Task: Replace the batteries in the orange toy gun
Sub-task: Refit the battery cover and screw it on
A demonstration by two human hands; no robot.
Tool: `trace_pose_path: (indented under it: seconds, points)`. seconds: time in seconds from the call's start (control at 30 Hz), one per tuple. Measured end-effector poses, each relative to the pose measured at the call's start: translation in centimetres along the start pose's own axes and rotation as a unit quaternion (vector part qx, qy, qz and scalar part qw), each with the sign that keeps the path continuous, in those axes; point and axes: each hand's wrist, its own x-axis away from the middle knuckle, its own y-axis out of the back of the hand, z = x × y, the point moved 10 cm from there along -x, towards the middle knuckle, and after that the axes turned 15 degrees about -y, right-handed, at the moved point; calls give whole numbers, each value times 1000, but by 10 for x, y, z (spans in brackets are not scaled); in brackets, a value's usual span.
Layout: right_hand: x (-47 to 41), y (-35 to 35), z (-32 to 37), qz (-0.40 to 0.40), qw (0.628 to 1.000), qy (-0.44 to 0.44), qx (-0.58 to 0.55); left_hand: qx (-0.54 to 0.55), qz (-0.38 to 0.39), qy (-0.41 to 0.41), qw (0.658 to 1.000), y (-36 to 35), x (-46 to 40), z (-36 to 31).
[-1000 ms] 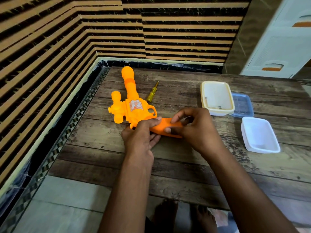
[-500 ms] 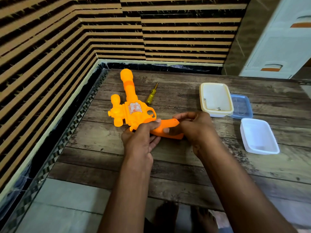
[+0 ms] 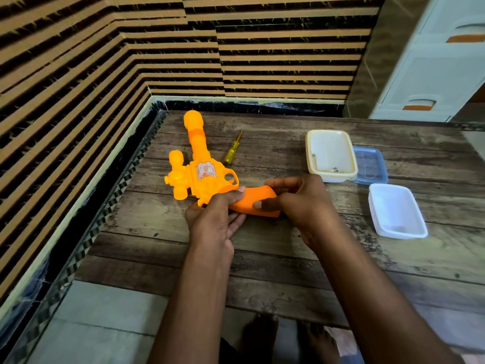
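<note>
The orange toy gun (image 3: pixel 203 177) lies flat on the wooden bench (image 3: pixel 275 258), near the left edge, with its barrel pointing to the far edge. The left hand (image 3: pixel 214 219) holds the gun where the body meets the handle, the thumb on top and the fingers curled under. The right hand (image 3: pixel 301 203) grips the end of the handle, its fingers bent around it and the thumb pressing on the top face. A yellow screwdriver (image 3: pixel 232 151) lies just beside the barrel, on its right. Toward the right edge stand a cream container (image 3: pixel 312 143), a blue lid (image 3: pixel 372 166) touching it, and a white container (image 3: pixel 420 227) nearer.
</note>
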Motion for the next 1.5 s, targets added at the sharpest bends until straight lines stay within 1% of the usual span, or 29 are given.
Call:
trace_pose_path:
  seconds: [0.13, 0.27, 0.43, 0.57, 0.67, 0.73, 0.8, 0.87, 0.93, 1.0, 1.13, 1.23, 1.33, 1.37, 1.4, 1.43, 1.5]
  points:
    - [2, 2, 5, -12, 999, 28, 32, -6, 4, -1, 1000, -1, 2, -1]
    - [5, 1, 0, 7, 1000, 26, 5, -5, -1, -1, 1000, 0, 7, -1]
    - [6, 1, -1, -1, 1000, 27, 11, -8, 7, -4, 1000, 2, 16, -5]
    - [7, 0, -3, 10, 999, 32, 13, -6, 18, -32, 999, 5, 17, -9]
    - [8, -5, 6, 31, 997, 69, -9, -9, 25, -67, 997, 11, 14, -15]
    - [6, -5, 22, 10, 993, 119, 11, -2, 28, -64, 998, 15, 13, -16]
    - [0, -10, 38, -23, 983, 170, 71, 13, 35, -51, 998, 19, 8, -14]
    - [-9, -25, 56, -35, 960, 219, 172, 24, 42, -46, 998, 21, 2, -14]
    - [-19, -49, 71, -31, 914, 264, 308, 37, 45, -41, 997, 22, -3, -13]
    - [-28, -72, 85, -28, 870, 288, 400, 55, 54, -39, 996, 19, -7, -14]
    - [-52, -107, 98, -22, 793, 308, 525, 56, 54, -38, 996, 19, -14, -15]
    - [-63, -115, 101, -30, 754, 313, 577, 59, 58, -37, 996, 20, -16, -13]
    - [-67, -117, 98, -2, 749, 317, 581, 54, 63, -40, 996, 19, -17, -12]
    - [-66, -115, 96, 13, 770, 320, 552, 53, 64, -40, 996, 18, -16, -12]
    - [-65, -109, 96, 9, 790, 323, 521, 53, 64, -39, 996, 18, -16, -12]
    - [-60, -99, 100, -17, 800, 336, 496, 54, 64, -38, 996, 17, -15, -12]
    - [-44, -83, 105, -38, 830, 368, 417, 64, 64, -34, 995, 16, -13, -12]
